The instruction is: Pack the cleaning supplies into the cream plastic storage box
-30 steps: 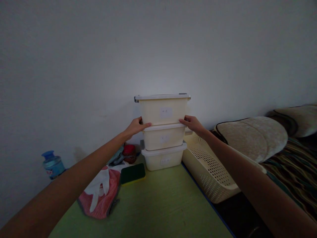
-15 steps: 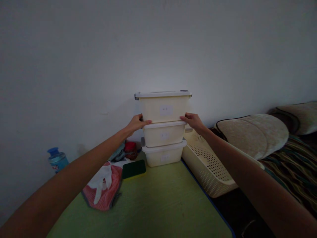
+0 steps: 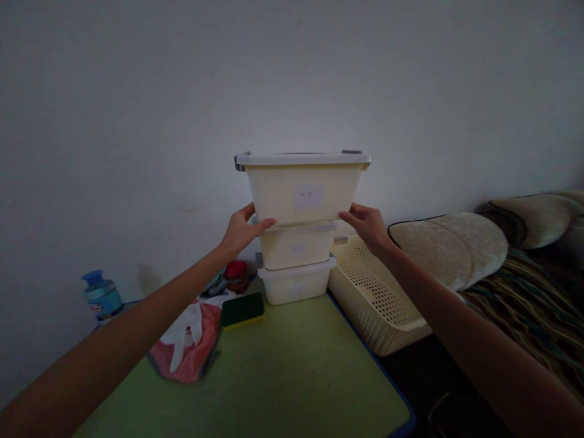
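Note:
A cream lidded storage box [image 3: 302, 190] is held between both my hands, just above a stack of two more cream lidded boxes, the middle box [image 3: 296, 246] and the bottom box [image 3: 296, 285]. My left hand [image 3: 240, 229] grips the top box's lower left corner, thumb on the front. On the lower right corner sits my right hand [image 3: 367, 224], fingers wrapped under the edge. The stack stands at the far end of a green table [image 3: 283, 377] against a white wall.
A green sponge [image 3: 243, 309], a red cloth with a white glove [image 3: 189, 340] and a small red object [image 3: 236, 275] lie left of the stack. A blue-capped bottle [image 3: 100, 295] stands far left. A cream perforated basket [image 3: 374, 298] and cushions [image 3: 449, 249] are to the right.
The top box has come up off the middle box and towards me, held by both hands; it now looks larger and slightly higher in view.

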### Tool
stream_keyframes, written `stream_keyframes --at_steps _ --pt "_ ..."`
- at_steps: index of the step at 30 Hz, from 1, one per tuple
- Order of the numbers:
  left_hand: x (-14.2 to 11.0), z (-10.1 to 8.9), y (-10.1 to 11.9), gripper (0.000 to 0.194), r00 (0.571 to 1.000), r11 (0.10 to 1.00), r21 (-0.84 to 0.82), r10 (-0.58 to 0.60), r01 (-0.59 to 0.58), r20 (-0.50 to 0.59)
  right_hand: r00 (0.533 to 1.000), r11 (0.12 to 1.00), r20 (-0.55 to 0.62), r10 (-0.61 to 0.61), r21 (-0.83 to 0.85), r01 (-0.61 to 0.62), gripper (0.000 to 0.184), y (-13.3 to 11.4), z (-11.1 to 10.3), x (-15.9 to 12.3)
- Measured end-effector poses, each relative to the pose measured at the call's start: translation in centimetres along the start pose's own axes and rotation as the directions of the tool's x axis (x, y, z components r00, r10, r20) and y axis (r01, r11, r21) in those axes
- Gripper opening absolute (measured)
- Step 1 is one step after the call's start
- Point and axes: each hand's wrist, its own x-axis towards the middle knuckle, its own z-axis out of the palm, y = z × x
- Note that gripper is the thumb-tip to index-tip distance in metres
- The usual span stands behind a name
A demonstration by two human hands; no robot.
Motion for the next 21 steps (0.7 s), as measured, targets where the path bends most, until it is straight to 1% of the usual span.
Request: stream_keyframes --at_steps 3,5,9,11,16,19,21 --pt "-1.8 0.0 0.7 0.062 0.999 0.999 -0.014 0.030 -0.031 -0.019 1.000 0.999 0.004 -0.002 0.039 0.001 0.040 -1.2 -0.3 -1.9" --pt "-3.1 -0.1 1.1 0.062 0.999 0.999 -0.014 0.033 -0.034 -0.034 1.000 0.998 -0.004 0.001 0.061 0.000 0.040 -2.0 -0.5 -3.2" --pt "-5.9 -0.4 1.6 0.059 0.998 1.000 0.010 0.027 -0.027 -0.050 1.000 0.996 -0.019 0.010 0.088 -0.008 0.038 -3.3 -0.6 -6.1" --pt "-7.6 -0.4 1.8 0.058 0.998 1.000 0.029 0.006 -0.005 -0.061 1.000 0.995 -0.020 0.024 0.099 -0.022 0.038 -3.7 -0.5 -7.7" --pt "-12.6 0.1 1.6 0.057 0.993 0.993 0.032 -0.110 0.111 -0.041 0.997 0.992 -0.014 0.079 0.098 -0.077 0.041 -3.6 -0.5 -12.6" --pt "-16.0 0.3 0.7 0.054 0.988 0.985 0.081 -0.149 0.152 -0.041 0.992 0.990 0.002 0.125 0.072 -0.125 0.040 -2.9 -0.8 -16.1" --pt "-18.2 0.3 -0.1 0.056 0.982 0.972 0.139 -0.181 0.188 -0.060 0.983 0.983 0.016 0.183 0.033 -0.183 0.039 -2.3 -1.0 -18.4"
